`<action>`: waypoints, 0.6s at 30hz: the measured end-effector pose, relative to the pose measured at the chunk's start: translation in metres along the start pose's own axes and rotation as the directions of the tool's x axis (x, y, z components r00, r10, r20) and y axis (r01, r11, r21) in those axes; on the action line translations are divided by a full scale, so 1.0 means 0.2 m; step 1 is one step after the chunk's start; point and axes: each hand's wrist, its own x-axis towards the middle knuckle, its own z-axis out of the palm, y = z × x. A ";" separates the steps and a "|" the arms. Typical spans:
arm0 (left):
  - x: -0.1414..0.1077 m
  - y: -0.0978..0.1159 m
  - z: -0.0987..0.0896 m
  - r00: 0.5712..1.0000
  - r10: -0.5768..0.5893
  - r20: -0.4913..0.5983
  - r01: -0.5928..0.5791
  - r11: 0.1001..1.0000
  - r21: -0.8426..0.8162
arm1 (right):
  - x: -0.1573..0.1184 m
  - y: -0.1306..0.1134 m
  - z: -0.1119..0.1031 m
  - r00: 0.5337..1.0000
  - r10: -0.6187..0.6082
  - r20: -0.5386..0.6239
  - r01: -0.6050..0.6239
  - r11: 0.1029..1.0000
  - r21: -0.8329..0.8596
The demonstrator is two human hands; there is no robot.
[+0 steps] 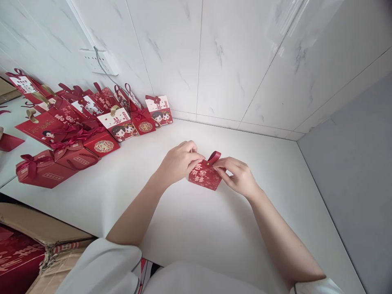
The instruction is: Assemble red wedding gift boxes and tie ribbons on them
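Observation:
A small red gift box (204, 176) with gold characters stands on the white table in front of me. From its top rises a dark red ribbon loop (214, 157), fixed by a small gold stud. My left hand (180, 160) pinches the box's upper left edge between thumb and fingers. On the other side, my right hand (237, 174) grips the upper right edge just below the ribbon. Fingers cover both top corners, and the back of the box is hidden.
Finished-looking red gift boxes (104, 143) with bows and loops crowd the table's left end. A socket (99, 62) with a grey cable is on the tiled wall. An open cardboard carton (33, 220) holding red printed pieces stands below left. A grey panel (352, 163) borders the right.

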 end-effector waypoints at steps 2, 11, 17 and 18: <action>0.00 0.01 0.01 1.000 0.007 0.017 -0.008 1.000 0.015 | 0.00 0.00 0.01 1.000 0.014 -0.011 -0.014 1.000 0.008; -0.02 -0.01 0.03 0.982 0.170 -0.081 -0.159 0.978 0.135 | 0.00 -0.01 0.01 0.999 -0.036 -0.031 0.034 0.999 -0.042; -0.03 -0.02 0.01 0.975 0.212 -0.067 -0.193 0.957 0.218 | 0.00 0.00 0.02 0.998 -0.039 -0.053 0.033 0.992 -0.123; -0.02 -0.02 0.01 0.975 0.212 -0.068 -0.192 0.955 0.228 | 0.00 0.00 0.02 0.998 -0.036 -0.058 0.029 0.993 -0.118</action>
